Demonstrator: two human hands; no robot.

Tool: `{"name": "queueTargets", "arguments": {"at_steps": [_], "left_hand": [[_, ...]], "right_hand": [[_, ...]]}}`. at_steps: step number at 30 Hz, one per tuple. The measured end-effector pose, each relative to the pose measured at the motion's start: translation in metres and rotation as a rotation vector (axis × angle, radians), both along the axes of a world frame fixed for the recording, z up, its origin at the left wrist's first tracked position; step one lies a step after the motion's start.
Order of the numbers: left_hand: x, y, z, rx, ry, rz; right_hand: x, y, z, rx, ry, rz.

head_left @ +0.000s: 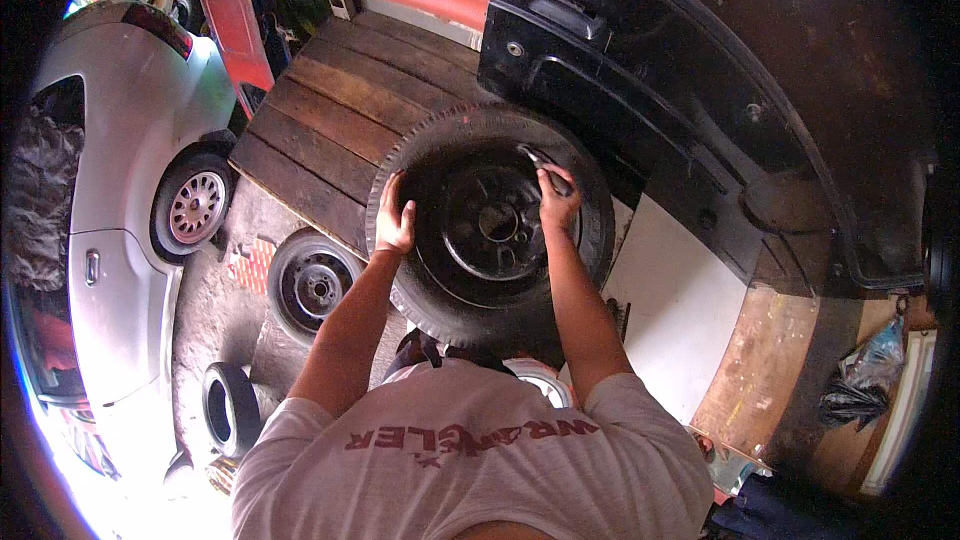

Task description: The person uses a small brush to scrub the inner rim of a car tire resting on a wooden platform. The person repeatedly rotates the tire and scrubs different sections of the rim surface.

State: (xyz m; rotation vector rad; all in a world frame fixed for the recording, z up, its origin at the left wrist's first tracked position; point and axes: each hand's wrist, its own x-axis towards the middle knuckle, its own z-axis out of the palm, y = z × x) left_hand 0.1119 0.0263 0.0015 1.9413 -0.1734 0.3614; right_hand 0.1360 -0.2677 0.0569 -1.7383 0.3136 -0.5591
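Observation:
A large black tyre on a dark steel wheel (497, 224) is in front of me, over the near edge of a plank bench. My left hand (398, 225) lies against the left side of the tyre, its fingers stretched and the thumb apart. On the right, my right hand (560, 205) is closed around a small dark-handled hand tool (535, 157). The tool's pale metal tip points up and left over the tyre's upper right sidewall. Its exact kind is not clear.
Wooden planks (345, 90) extend beyond the tyre. A second wheel (317, 287) and a loose tyre (230, 408) are to the left, near a silver car (125, 190). A large black panel (640, 90) stands at the right, above a white board (665, 290). A plastic bag (875, 360) hangs at far right.

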Motion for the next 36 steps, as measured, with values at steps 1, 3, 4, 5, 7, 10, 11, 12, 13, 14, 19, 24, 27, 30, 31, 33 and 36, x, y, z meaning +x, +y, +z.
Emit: {"name": "queueTargets", "arguments": {"at_steps": [1,3,4,5,7,10,11,12,13,14,19,24,27,30,31,33,36], "left_hand": [[0.001,0.004,-0.004,-0.006,-0.021,-0.002],[0.003,0.0,-0.006,-0.018,-0.021,-0.005],[0.003,0.0,-0.006,-0.02,-0.019,-0.003],[0.003,-0.001,-0.007,-0.025,-0.019,-0.005],[0.005,-0.002,-0.008,-0.035,-0.022,-0.015],[0.002,0.004,-0.01,-0.02,-0.014,0.003],[0.001,0.007,-0.01,-0.011,-0.013,0.015],[0.003,0.002,-0.008,-0.013,-0.017,0.003],[0.006,-0.003,-0.007,-0.015,-0.021,-0.008],[0.004,-0.002,-0.008,-0.009,-0.017,-0.004],[0.002,0.001,-0.006,0.006,0.005,-0.001],[0.005,-0.001,-0.009,0.041,-0.026,-0.012],[0.003,0.0,-0.005,0.034,-0.026,-0.015],[0.003,-0.001,-0.005,0.086,0.0,0.012],[0.003,0.0,-0.004,0.084,-0.013,0.004],[0.006,0.002,-0.007,0.084,-0.022,-0.008],[0.006,-0.003,-0.006,0.108,-0.016,-0.005]], "right_hand": [[0.012,0.006,-0.012,0.056,-0.038,0.069],[0.023,0.016,0.0,0.103,0.003,0.141],[0.034,0.017,-0.018,0.081,-0.086,0.211],[0.036,0.021,-0.016,0.141,-0.04,0.281],[0.041,0.024,-0.017,0.202,0.023,0.427],[0.04,0.018,-0.003,-0.012,0.038,0.39],[0.038,0.012,0.008,0.016,0.079,0.35],[0.037,-0.004,-0.004,0.253,0.061,0.27],[0.037,-0.019,-0.015,0.268,0.02,0.238],[0.035,-0.017,-0.011,0.292,-0.013,0.222],[0.017,-0.003,-0.001,-0.149,0.127,0.412],[0.018,-0.041,0.003,-0.287,0.036,0.403],[-0.004,-0.057,0.053,-0.386,0.299,0.349],[-0.023,-0.096,0.04,-0.48,0.335,0.44],[-0.034,-0.098,0.037,-0.47,0.334,0.449],[-0.046,-0.101,0.036,-0.456,0.32,0.468],[-0.037,-0.093,0.042,-0.416,0.275,0.384]]}}
